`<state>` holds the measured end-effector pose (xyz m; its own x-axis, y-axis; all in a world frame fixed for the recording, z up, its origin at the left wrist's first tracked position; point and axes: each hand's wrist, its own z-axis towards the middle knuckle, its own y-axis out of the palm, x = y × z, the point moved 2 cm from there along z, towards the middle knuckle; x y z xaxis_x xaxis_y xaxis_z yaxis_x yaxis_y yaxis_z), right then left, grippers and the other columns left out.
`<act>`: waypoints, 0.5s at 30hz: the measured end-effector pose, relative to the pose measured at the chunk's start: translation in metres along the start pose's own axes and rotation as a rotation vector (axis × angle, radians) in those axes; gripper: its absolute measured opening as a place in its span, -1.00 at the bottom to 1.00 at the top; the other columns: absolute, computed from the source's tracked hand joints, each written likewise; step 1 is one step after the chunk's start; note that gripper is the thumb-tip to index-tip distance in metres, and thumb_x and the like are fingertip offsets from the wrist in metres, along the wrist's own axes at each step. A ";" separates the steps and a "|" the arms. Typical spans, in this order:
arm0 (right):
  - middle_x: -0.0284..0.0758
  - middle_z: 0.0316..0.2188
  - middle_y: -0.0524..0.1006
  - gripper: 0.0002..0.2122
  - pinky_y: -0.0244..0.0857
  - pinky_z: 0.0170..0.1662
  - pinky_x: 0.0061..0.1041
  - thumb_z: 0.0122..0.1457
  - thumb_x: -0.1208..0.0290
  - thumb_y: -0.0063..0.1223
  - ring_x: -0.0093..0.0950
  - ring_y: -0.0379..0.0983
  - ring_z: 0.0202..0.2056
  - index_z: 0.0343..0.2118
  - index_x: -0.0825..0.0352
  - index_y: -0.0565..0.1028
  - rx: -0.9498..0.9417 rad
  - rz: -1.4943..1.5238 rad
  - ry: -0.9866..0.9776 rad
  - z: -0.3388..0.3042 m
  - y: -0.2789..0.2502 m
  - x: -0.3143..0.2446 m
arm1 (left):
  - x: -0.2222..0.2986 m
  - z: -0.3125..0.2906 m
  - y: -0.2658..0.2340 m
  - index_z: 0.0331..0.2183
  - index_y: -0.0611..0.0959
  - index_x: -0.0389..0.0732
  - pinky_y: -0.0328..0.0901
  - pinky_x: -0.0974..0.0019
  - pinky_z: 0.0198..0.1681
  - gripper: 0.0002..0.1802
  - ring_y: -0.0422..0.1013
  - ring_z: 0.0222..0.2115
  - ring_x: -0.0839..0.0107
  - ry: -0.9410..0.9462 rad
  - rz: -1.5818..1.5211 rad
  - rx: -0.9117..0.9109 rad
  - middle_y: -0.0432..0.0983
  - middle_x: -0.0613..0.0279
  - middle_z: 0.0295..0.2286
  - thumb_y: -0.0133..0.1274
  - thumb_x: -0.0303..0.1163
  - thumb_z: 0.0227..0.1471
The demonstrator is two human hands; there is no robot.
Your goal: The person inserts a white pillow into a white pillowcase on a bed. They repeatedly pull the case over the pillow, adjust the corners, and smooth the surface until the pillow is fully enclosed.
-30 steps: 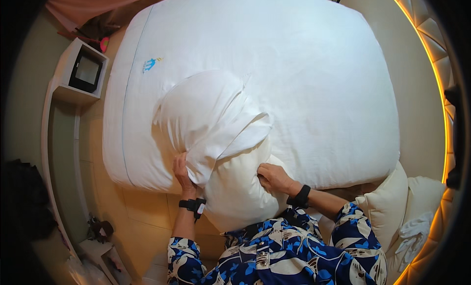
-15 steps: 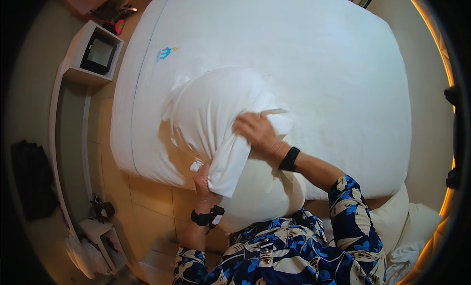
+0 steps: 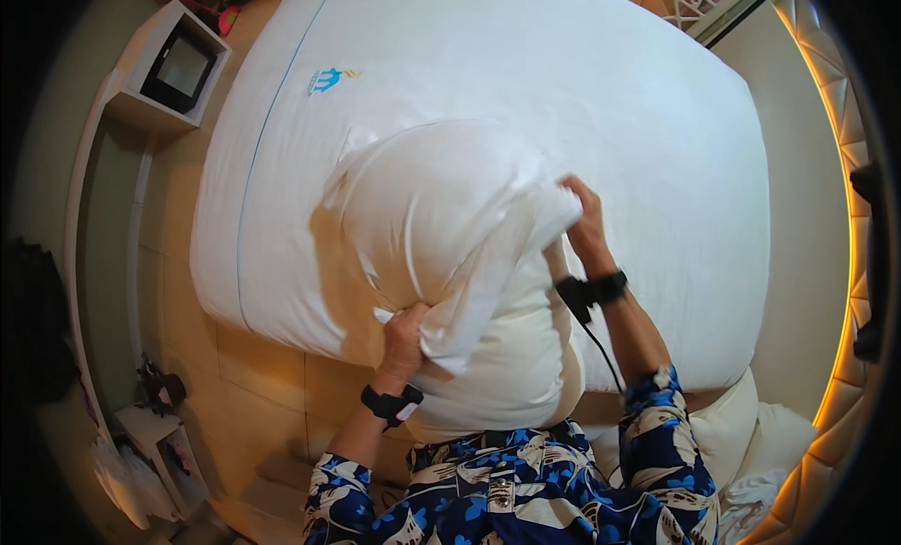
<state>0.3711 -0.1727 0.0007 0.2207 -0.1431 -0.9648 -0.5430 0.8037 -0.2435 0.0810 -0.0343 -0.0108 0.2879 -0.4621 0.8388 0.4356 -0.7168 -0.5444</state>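
Note:
A plump cream pillow [image 3: 511, 381] leans against my body at the near edge of the bed. Its far part is inside a white pillowcase [image 3: 441, 203], which lies bunched on the bed. My left hand [image 3: 404, 341] is closed on the left side of the case's opening. On the other side, my right hand [image 3: 586, 224] grips the edge of the opening, holding it raised and stretched to the right. The pillow's near half shows bare below the case's edge. Both wrists wear black bands.
The bed [image 3: 657, 170] has a white cover with a blue line and a small blue emblem. More pillows [image 3: 723, 428] lie at the near right, by the lit padded headboard [image 3: 838, 357]. Along the left wall stand a white cabinet [image 3: 174, 67] and a low shelf [image 3: 160, 442].
My right hand has moved right and away from me, drawing the pillowcase's edge outward. My left hand has shifted slightly right and farther out. More of the opening is spread over the pillow.

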 end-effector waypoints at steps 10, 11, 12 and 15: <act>-0.22 -0.57 0.44 -0.83 0.27 -0.44 -0.38 -0.23 0.55 0.12 -0.19 0.41 -0.49 -0.50 0.32 0.42 -0.226 -0.325 -0.100 -0.133 -0.017 -0.005 | -0.070 -0.050 -0.009 -0.47 0.52 -0.19 0.32 0.30 -0.41 -0.86 0.43 -0.48 0.21 -0.389 -0.270 0.107 0.49 0.11 -0.51 0.01 -0.59 -0.21; -0.22 -0.56 0.45 -0.82 0.28 -0.43 -0.38 -0.25 0.55 0.13 -0.19 0.41 -0.49 -0.49 0.32 0.43 -0.218 -0.295 -0.150 -0.139 -0.011 -0.012 | -0.077 -0.060 -0.012 -0.46 0.54 -0.19 0.33 0.31 -0.38 -0.85 0.43 -0.47 0.22 -0.550 -0.364 0.062 0.49 0.11 -0.49 0.03 -0.59 -0.24; -0.22 -0.53 0.47 -0.74 0.30 -0.40 -0.34 -0.31 0.53 0.18 -0.20 0.43 -0.46 -0.45 0.30 0.45 -0.225 -0.357 -0.279 -0.163 -0.014 0.007 | -0.074 -0.070 -0.014 -0.46 0.54 -0.19 0.33 0.30 -0.38 -0.84 0.43 -0.46 0.22 -0.388 -0.270 -0.004 0.49 0.12 -0.49 0.05 -0.58 -0.25; -0.27 -0.53 0.46 -0.68 0.29 -0.38 -0.32 -0.32 0.47 0.25 -0.24 0.42 -0.44 -0.40 0.25 0.42 -0.454 -0.498 -0.246 -0.187 -0.021 0.011 | -0.048 -0.084 -0.021 -0.48 0.57 -0.18 0.33 0.27 -0.36 -0.82 0.42 -0.43 0.20 0.070 0.046 -0.069 0.50 0.15 -0.50 0.12 -0.54 -0.31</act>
<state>0.2329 -0.2994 -0.0234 0.6771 -0.2528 -0.6911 -0.6021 0.3495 -0.7178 -0.0139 -0.0413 -0.0388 0.2453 -0.5291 0.8123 0.3629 -0.7269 -0.5830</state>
